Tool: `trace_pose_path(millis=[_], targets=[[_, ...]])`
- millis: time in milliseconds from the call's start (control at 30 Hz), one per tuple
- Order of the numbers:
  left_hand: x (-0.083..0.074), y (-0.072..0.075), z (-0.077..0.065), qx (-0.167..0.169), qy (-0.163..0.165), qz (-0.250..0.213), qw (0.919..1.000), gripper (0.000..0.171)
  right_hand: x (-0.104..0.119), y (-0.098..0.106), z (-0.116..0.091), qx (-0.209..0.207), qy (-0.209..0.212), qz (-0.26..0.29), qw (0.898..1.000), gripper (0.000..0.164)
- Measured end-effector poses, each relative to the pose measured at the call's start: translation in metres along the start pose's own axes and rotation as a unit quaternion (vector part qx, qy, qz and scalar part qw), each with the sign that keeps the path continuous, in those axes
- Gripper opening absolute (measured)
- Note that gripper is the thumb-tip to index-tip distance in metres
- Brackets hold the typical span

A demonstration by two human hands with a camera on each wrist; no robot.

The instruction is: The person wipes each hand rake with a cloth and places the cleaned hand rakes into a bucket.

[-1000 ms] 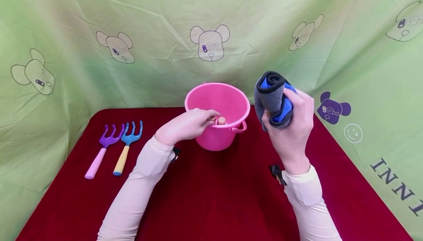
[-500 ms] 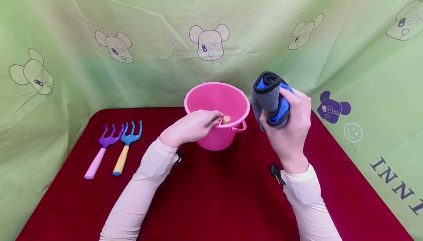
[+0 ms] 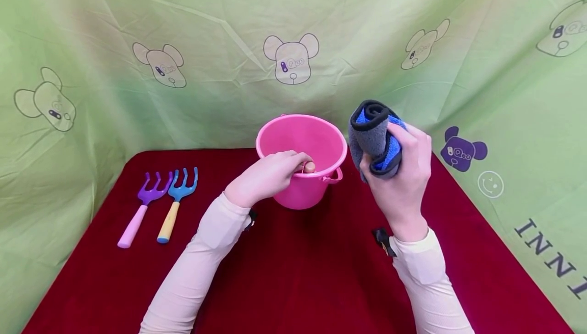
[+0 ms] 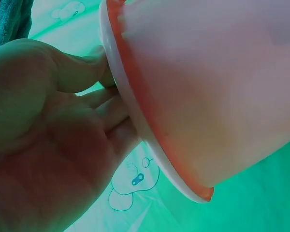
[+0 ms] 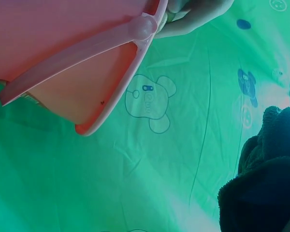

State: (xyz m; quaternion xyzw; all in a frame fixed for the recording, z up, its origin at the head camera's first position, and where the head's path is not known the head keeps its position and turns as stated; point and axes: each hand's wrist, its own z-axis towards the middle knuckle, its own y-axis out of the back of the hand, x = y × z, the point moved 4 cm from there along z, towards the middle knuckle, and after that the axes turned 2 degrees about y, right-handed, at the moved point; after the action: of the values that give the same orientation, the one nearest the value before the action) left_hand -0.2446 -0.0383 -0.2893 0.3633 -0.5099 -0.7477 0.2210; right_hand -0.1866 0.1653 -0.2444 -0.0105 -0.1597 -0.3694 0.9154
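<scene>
My left hand (image 3: 266, 178) reaches over the near rim of a pink bucket (image 3: 300, 194), fingertips hidden inside. Right by those fingertips shows a small tan rounded end (image 3: 310, 166); I cannot tell whether they grip it. In the left wrist view, thumb and fingers of the left hand (image 4: 63, 125) pass behind the rim of the bucket (image 4: 232, 96). To the right of the bucket, my right hand (image 3: 405, 176) grips a rolled grey and blue towel (image 3: 373, 138) with black edging, held up above the table. The towel (image 5: 266, 179) looks dark in the right wrist view.
Two toy hand forks lie at the left of the red-covered table (image 3: 293, 273): a purple fork (image 3: 145, 196) with a pink handle and a blue fork (image 3: 176, 196) with a yellow handle. A green cloth with bear-head prints (image 3: 293, 61) hangs behind and at the sides.
My left hand has shifted slightly right along the rim; the tan end moved a little right, then partly back. The towel has drifted slightly left. The bucket and forks stay put.
</scene>
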Motion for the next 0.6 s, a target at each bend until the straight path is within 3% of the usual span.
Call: trace_pose_path(millis=[267, 600], targets=[[0.0022, -0.0001, -0.0019, 0.052, 0.050, -0.003, 0.9974, 0.028, 0.0010, -0.0005, -0.0002, 0.005, 0.000, 0.000, 1.000, 0.044], [0.0078, -0.0015, -0.0048, 0.057, 0.064, 0.008, 0.9963, 0.048, 0.0020, -0.0009, -0.0005, 0.004, 0.004, 0.004, 1.000, 0.043]])
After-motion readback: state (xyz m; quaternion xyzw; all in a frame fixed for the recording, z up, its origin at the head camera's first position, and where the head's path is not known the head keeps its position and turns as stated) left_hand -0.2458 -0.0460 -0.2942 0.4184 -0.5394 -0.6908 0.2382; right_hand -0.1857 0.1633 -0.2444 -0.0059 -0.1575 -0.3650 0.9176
